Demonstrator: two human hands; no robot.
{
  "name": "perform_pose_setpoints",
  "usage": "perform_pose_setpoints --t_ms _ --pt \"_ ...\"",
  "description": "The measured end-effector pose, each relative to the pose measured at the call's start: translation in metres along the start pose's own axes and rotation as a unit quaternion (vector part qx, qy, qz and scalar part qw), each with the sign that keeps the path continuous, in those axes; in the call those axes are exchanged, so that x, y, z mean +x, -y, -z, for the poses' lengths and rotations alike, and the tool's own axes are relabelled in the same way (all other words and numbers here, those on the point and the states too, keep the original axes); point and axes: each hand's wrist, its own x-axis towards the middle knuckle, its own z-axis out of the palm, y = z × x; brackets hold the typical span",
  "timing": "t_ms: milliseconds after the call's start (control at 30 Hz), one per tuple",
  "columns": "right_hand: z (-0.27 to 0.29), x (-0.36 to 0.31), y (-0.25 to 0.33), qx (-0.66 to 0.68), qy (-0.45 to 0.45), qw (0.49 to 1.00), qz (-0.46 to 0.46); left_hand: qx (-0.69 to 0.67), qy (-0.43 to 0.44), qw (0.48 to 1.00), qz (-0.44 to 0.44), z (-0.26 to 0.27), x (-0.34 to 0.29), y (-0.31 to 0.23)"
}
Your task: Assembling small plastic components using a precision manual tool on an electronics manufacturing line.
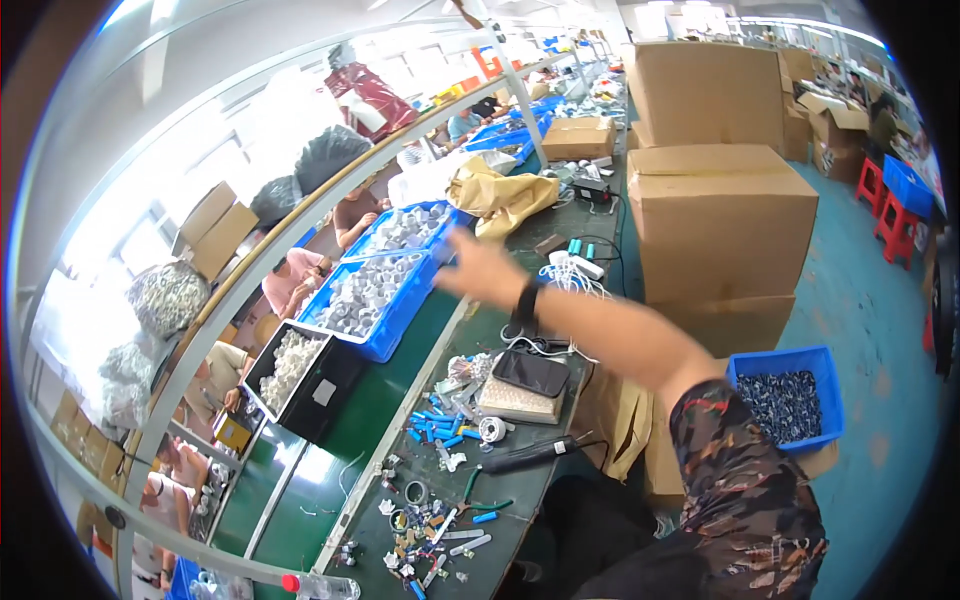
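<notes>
My right hand [478, 268] reaches far across the bench, a dark band on its wrist. It is smeared by motion, so whether its fingers hold anything cannot be made out. The hand appears beside the right edge of a blue bin [395, 325] filled with small white-grey cylindrical parts [365, 295]. Behind that stands a second blue bin with similar parts [408, 228]. Nearer on the bench lie a black phone [531, 373] on a pale pad [515, 402], blue cylindrical cells [440, 428], green-handled pliers [485, 502] and a black handheld tool [525, 454]. My left hand is out of view.
A black crate [305, 390] of whitish parts stands beyond the bench's ledge. Large cartons [720, 220] rise on the right, with a blue bin of dark parts [778, 405] below. A metal rack post [520, 95] and a bottle with a red cap [325, 587] flank the bench. Other people sit opposite.
</notes>
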Motion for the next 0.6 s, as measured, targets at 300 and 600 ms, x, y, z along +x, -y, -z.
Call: perform_pose_setpoints --t_ms 300,600 --pt "0.105 0.088 -0.071 -0.379 0.083 0.896 -0.216 -0.410 0.300 0.408 0.759 0.051 0.052 -0.036" --pt "0.081 0.092 -0.067 -0.436 0.126 0.865 -0.212 -0.497 0.248 0.347 0.756 0.043 0.040 -0.047"
